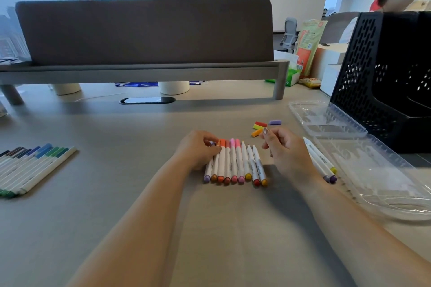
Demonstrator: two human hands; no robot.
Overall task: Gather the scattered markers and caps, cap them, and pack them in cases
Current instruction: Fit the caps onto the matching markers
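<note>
Row of markers (233,163) is my reference: long axes run straight away from me, cap ends on the far side. Left hand (200,148) sits at the row's left end and pinches the far end of the leftmost marker (208,168). Right hand (283,149) hovers off the row's right end, fingers loosely curled, nothing in them as far as I can see.

The three uncapped markers (253,163) are the rightmost in the row, bare tips pointing away. Loose caps (260,124) lie just past the row's far right corner, close beyond my right index fingertip. So it's a right-hand pick. Red, yellow and orange caps look like matches. Clear case (373,170) lies open, further right of the row.
</note>
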